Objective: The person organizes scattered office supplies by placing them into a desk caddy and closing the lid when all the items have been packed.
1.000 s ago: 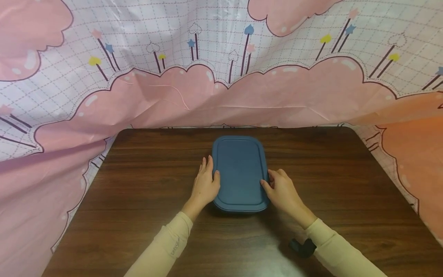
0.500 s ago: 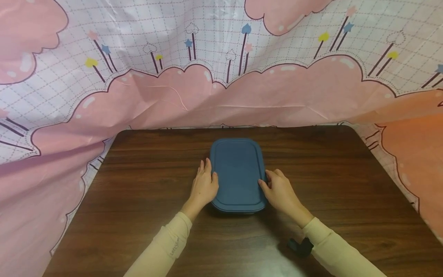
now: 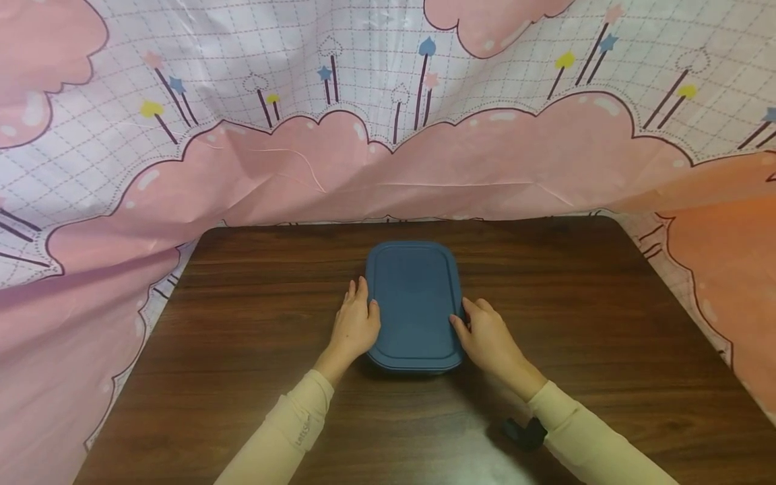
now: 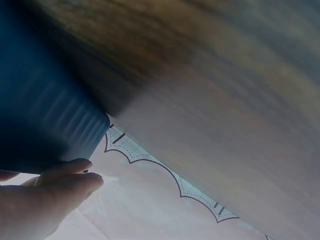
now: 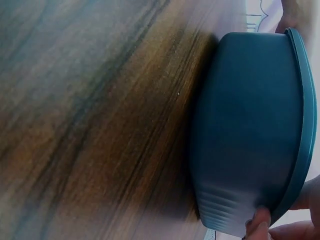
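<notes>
A blue rectangular lidded container (image 3: 415,303) stands lengthwise on the wooden table, its flat lid on top. My left hand (image 3: 356,325) holds its left side, fingers along the wall and thumb over the lid's edge. On the opposite side, my right hand (image 3: 492,337) grips the lid's rim, thumb on top and the other fingers curled at the edge. Ribs mark the container wall (image 4: 65,110) in the left wrist view, where the thumb (image 4: 75,190) shows near the lid. The right wrist view shows the deep side wall (image 5: 245,125) and fingertips (image 5: 257,225) below the rim.
The dark wooden table (image 3: 273,269) extends around the container. A pink and white patterned cloth (image 3: 485,155) hangs behind the table and along its sides. A black strap-like object (image 3: 524,432) shows by the right sleeve.
The far end of the container appears slightly lower in the head view than a second ago. Both hands keep their hold, and the whole scene shifts slightly left.
</notes>
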A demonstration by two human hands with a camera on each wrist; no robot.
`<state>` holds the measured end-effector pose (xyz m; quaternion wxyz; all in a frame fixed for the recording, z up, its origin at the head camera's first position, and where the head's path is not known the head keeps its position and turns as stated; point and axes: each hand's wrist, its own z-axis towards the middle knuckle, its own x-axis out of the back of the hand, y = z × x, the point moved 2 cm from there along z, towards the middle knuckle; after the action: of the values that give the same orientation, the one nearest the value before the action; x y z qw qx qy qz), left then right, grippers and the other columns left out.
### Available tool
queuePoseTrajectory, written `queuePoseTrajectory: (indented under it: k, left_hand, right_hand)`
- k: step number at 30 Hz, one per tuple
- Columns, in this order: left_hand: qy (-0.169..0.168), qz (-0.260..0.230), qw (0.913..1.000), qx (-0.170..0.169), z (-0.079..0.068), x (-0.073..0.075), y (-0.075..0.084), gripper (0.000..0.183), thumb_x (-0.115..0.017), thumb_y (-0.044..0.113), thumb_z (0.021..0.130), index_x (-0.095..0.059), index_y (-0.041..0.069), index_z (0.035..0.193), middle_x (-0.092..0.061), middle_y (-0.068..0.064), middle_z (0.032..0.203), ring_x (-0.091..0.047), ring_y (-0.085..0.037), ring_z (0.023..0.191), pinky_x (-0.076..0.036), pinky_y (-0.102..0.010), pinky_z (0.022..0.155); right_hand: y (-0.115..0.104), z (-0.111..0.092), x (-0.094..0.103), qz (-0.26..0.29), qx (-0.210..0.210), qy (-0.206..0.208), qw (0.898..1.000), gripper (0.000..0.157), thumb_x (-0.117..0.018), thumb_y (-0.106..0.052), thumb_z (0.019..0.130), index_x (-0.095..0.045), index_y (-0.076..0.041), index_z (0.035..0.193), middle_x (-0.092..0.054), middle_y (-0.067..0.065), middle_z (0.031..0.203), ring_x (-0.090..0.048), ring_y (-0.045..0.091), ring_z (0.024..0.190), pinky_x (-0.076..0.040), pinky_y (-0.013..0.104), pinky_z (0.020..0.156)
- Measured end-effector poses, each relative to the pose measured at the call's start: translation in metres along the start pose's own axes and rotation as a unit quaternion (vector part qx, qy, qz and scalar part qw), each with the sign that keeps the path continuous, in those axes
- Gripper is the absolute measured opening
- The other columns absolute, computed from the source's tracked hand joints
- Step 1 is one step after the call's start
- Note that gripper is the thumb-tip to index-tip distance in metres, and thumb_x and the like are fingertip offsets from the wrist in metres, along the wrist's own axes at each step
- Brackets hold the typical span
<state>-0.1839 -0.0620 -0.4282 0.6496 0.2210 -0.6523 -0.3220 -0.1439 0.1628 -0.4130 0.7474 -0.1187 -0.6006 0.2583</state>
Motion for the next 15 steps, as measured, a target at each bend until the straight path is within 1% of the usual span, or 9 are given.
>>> queuePoseTrajectory:
  k: [3,5,7,9,11,15]
  left_hand:
    - [0.000,0.002,1.0000,0.003,0.0004,-0.0004,-0.0002,0.057,-0.039,0.019,0.100,-0.025,-0.008,0.148,-0.029,-0.032,0.151,-0.027,-0.049,0.140,-0.029,-0.062,0.112]
    - [-0.001,0.002,1.0000,0.003,0.0003,-0.0009,-0.0002,0.057,-0.039,0.019,0.100,-0.026,-0.009,0.148,-0.030,-0.034,0.150,-0.030,-0.051,0.139,-0.030,-0.062,0.111]
    - [-0.003,0.001,1.0000,0.003,-0.0001,-0.0015,-0.0003,0.057,-0.039,0.019,0.100,-0.026,-0.009,0.148,-0.032,-0.035,0.148,-0.031,-0.052,0.137,-0.030,-0.062,0.111]
    - [-0.002,0.001,1.0000,0.001,-0.0004,-0.0020,-0.0009,0.056,-0.039,0.018,0.100,-0.026,-0.010,0.147,-0.034,-0.036,0.146,-0.034,-0.053,0.135,-0.032,-0.063,0.110]
    - [-0.003,-0.001,1.0000,0.003,-0.0004,-0.0024,-0.0011,0.057,-0.039,0.018,0.100,-0.025,-0.010,0.148,-0.034,-0.036,0.146,-0.034,-0.054,0.135,-0.031,-0.063,0.110]
    - [-0.007,0.002,0.9999,0.011,0.0007,-0.0036,-0.0014,0.057,-0.038,0.018,0.100,-0.024,-0.009,0.149,-0.033,-0.034,0.148,-0.031,-0.051,0.138,-0.030,-0.063,0.110]
  right_hand:
    - [0.0004,-0.0023,-0.0025,-0.009,0.002,-0.002,1.000,0.047,-0.063,-0.011,0.092,-0.051,0.021,0.125,-0.064,0.026,0.092,-0.060,0.025,0.070,-0.052,0.030,0.058]
    - [0.0010,-0.0039,-0.0043,-0.008,-0.006,-0.006,1.000,0.049,-0.060,-0.012,0.094,-0.048,0.021,0.128,-0.065,0.032,0.105,-0.067,0.035,0.085,-0.057,0.038,0.069]
    - [0.0011,-0.0051,-0.0057,-0.005,-0.011,-0.010,1.000,0.050,-0.058,-0.013,0.096,-0.045,0.021,0.131,-0.062,0.036,0.116,-0.065,0.043,0.103,-0.057,0.046,0.079]
    - [0.0011,-0.0054,-0.0068,-0.003,-0.011,-0.013,1.000,0.051,-0.057,-0.014,0.096,-0.043,0.021,0.132,-0.058,0.037,0.123,-0.061,0.045,0.111,-0.055,0.050,0.086]
    - [0.0007,-0.0049,-0.0075,-0.004,-0.009,-0.015,1.000,0.052,-0.056,-0.014,0.097,-0.042,0.021,0.133,-0.056,0.037,0.125,-0.060,0.045,0.113,-0.054,0.050,0.087]
    - [0.0008,-0.0035,-0.0085,-0.015,-0.011,-0.023,1.000,0.052,-0.054,-0.016,0.098,-0.043,0.020,0.133,-0.057,0.037,0.125,-0.061,0.045,0.111,-0.055,0.051,0.084]
